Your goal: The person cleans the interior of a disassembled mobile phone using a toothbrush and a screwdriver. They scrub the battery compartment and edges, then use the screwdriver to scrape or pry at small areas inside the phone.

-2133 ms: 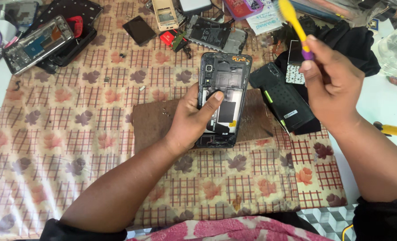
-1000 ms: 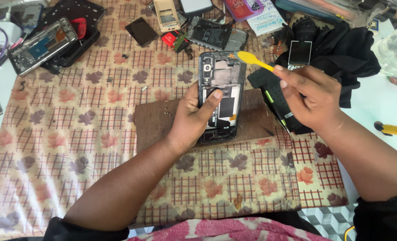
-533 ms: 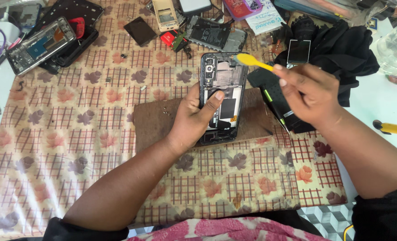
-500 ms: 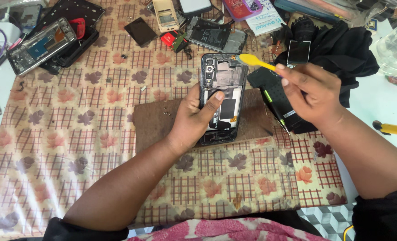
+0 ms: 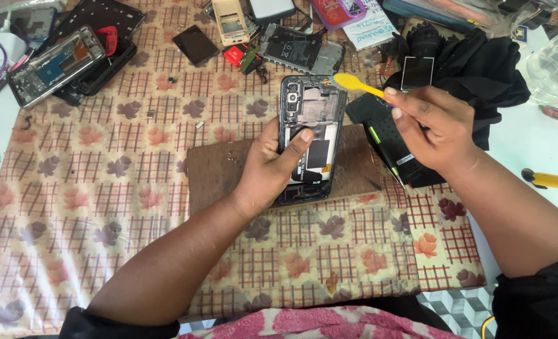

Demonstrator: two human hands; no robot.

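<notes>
Your left hand grips the opened black smartphone with its exposed internals, thumb pressed on its middle, over the brown rectangular mat. Your right hand pinches the yellow plastic pry tool, its flat tip at the phone's upper-right corner.

— What sort of place is this?
— A phone repair bench. An opened phone lies on a brown mat on a surface under a flowered checked cloth.
— What else shows it?
— Beyond the mat lie a bare circuit board, stripped phone frames and loose screws.
</notes>
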